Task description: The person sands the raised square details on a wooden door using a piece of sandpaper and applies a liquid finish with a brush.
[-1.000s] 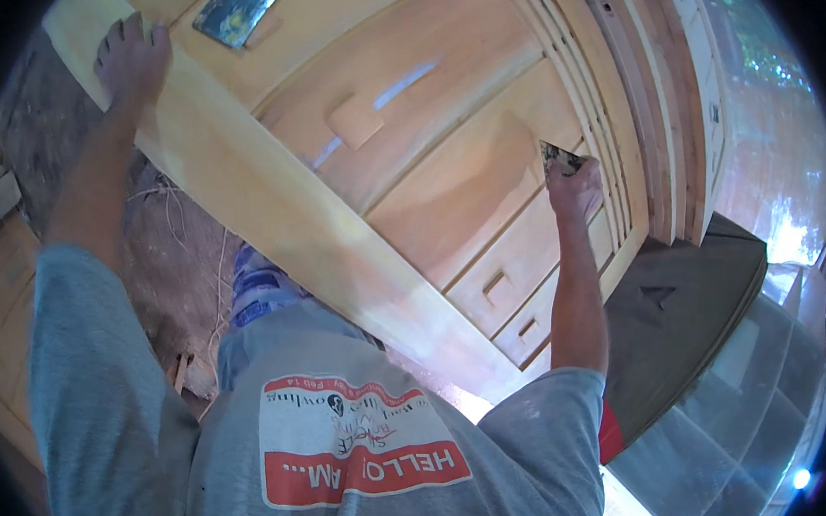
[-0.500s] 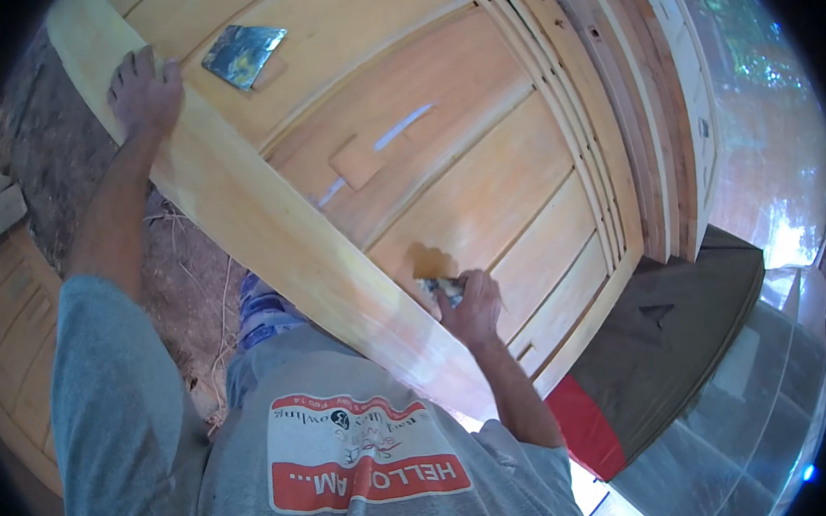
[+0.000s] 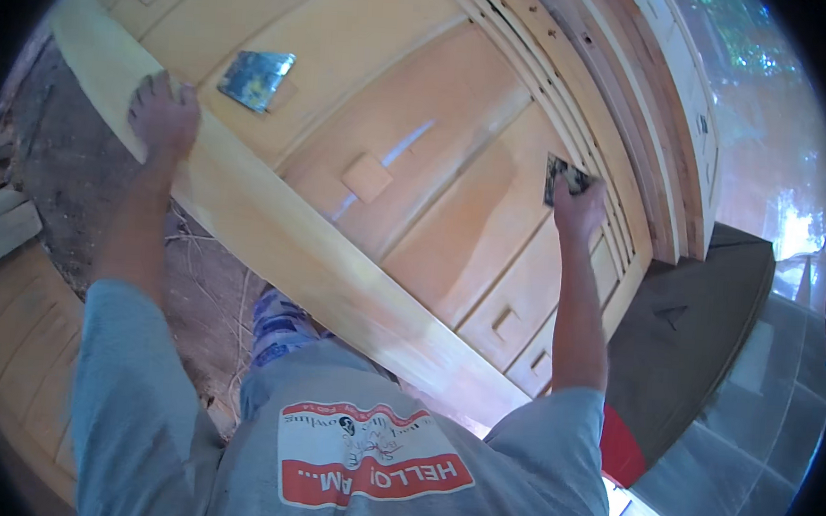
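L hand (image 3: 164, 118) half-open on edge of wd panel (image 3: 386, 81); R hand (image 3: 579, 204) pinching dk flat pad (image 3: 555, 175).

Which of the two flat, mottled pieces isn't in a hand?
The left piece, resting on the panelled woodwork near the left hand; the right piece differs, being held in the right hand.

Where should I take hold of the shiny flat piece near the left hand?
Probably pinch the shiny flat piece by its left edge, coming from the left hand's side. It looks thin, with no visible handle, and a wooden block shows at its right edge, so the left seems freer.
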The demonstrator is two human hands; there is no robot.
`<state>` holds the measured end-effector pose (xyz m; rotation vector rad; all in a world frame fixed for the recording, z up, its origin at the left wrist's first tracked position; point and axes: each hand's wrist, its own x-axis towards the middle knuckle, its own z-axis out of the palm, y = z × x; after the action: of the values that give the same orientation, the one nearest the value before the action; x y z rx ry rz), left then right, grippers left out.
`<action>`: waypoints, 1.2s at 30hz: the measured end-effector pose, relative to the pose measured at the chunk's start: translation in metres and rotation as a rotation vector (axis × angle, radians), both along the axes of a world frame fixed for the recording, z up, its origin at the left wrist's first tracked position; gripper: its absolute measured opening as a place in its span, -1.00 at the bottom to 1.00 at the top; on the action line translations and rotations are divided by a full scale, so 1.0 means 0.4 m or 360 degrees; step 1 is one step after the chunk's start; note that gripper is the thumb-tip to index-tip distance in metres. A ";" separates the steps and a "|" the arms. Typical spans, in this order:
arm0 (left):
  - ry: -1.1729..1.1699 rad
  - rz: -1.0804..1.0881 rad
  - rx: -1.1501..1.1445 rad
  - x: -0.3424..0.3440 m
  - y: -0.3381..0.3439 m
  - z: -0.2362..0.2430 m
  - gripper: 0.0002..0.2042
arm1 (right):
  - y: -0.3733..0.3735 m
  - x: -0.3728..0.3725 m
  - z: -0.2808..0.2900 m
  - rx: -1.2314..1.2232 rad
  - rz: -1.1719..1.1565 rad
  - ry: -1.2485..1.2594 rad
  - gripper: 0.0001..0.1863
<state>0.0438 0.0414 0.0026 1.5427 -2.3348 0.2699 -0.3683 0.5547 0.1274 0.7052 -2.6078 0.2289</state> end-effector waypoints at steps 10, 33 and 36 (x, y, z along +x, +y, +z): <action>0.0168 -0.0023 0.0090 0.009 0.016 0.044 -0.45 | 0.192 0.498 0.027 -0.1910 -0.0285 -0.1453 -0.69; 0.0435 -0.0265 0.0255 0.074 -0.002 0.044 -0.45 | -0.111 0.673 0.122 -0.2766 -0.0199 -0.1967 -0.87; 0.0567 -0.0330 0.0290 0.075 -0.030 0.062 -0.46 | -0.136 0.684 0.103 -0.2770 -0.0135 -0.2152 -0.89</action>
<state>0.0739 0.0294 0.0274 1.2824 -2.2519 -0.2543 -0.0948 0.5004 0.1686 -0.4215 -1.8291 3.0930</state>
